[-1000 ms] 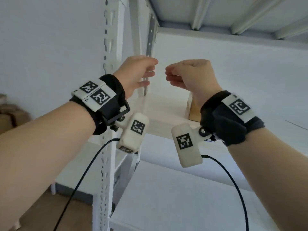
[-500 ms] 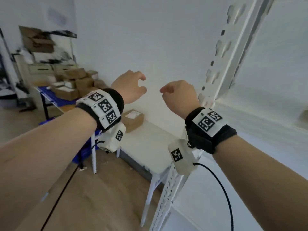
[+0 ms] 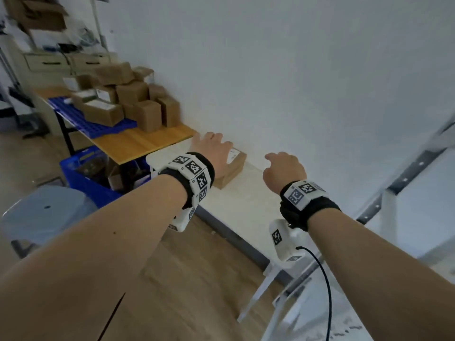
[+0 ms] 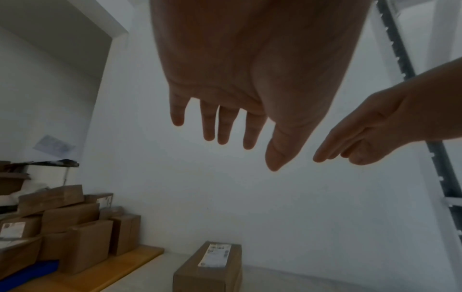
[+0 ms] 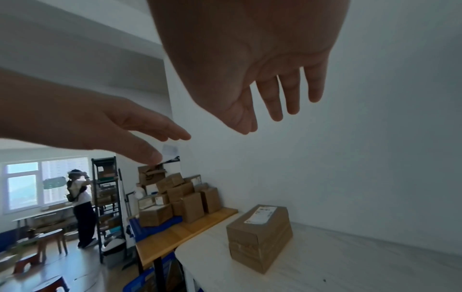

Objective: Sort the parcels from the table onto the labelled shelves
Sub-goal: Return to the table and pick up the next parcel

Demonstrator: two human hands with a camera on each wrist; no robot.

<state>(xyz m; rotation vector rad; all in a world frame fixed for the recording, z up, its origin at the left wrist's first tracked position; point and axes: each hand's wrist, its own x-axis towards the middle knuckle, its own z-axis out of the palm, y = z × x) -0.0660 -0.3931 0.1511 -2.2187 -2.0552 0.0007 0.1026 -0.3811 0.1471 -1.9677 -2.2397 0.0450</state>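
One brown cardboard parcel [image 3: 232, 172] with a white label lies on the white table [image 3: 241, 205] against the wall; it also shows in the left wrist view as parcel [image 4: 210, 270] and in the right wrist view as parcel [image 5: 260, 237]. My left hand [image 3: 213, 148] hovers above the parcel's left end with fingers [image 4: 226, 126] spread and straight, holding nothing. My right hand [image 3: 283, 168] hangs in the air to the parcel's right, fingers [image 5: 275, 98] extended and empty. The white shelf upright [image 3: 406, 178] stands at the right edge.
A wooden table [image 3: 138, 141] to the left carries a stack of several brown boxes [image 3: 128, 97] and a blue tray [image 3: 98, 121]. A blue crate [image 3: 83, 173] and grey stool [image 3: 41, 212] stand on the floor. A person [image 5: 80, 207] stands far off by a dark rack.
The view swung from the shelf down and left to the table. Both hands, curled at the shelf before, have spread out and dropped toward the parcel.
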